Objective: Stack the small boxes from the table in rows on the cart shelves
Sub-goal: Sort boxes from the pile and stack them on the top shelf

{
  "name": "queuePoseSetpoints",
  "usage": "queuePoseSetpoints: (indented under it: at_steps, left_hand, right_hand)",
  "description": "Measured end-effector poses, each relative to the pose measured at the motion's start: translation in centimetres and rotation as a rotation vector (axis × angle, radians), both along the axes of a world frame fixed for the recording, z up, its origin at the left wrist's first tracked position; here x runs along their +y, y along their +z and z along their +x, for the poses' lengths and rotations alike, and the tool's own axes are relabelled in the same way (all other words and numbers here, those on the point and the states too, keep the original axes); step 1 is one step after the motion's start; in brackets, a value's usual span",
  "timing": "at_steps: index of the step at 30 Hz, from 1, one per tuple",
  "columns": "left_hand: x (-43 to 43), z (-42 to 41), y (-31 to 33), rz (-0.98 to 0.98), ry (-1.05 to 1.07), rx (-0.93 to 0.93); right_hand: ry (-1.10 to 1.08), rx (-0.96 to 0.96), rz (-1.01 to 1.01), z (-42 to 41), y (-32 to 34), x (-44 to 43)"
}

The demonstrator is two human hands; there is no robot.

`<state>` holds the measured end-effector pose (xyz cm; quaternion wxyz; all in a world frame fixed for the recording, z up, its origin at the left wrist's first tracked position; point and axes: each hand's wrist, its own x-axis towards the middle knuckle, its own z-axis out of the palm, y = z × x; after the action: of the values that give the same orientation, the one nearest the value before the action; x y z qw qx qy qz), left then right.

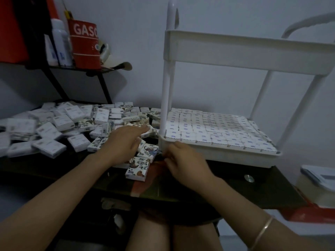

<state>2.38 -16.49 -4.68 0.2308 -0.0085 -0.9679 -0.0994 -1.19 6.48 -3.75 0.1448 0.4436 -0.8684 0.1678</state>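
Observation:
Several small white boxes (54,124) lie in a loose heap on the dark glass table (226,187). A white cart (217,154) stands on the table's right part; its lower shelf holds tight rows of boxes (213,127). My left hand (125,142) reaches over the heap with straight fingers that rest on a box near the cart's post. My right hand (183,160) sits at the cart's front left corner with curled fingers; whether it holds anything is hidden. A printed box (137,168) lies between my hands.
The cart's upper shelf (244,53) and white post (167,87) rise above the rows. A black rack at the back left carries a red can (84,44) and white bottles (59,38). A white and red container (319,189) stands at the right.

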Motion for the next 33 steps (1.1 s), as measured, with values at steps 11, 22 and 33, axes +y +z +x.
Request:
queuePoseSetpoints:
  at_steps: [11,22,33]
  left_hand:
    - [-3.1,0.1,-1.9,-0.18,0.09,-0.149]
    - [-3.4,0.4,-0.2,-0.092,0.01,-0.058]
    - [1.6,2.2,2.7,0.293,-0.054,0.014]
  right_hand:
    - [0.012,-0.172,0.172,0.7,-2.7,-5.8]
    - [-0.023,-0.28,0.039,0.6,-2.6,-5.0]
    - [-0.039,-1.005,-0.525,0.4,-2.3,-3.4]
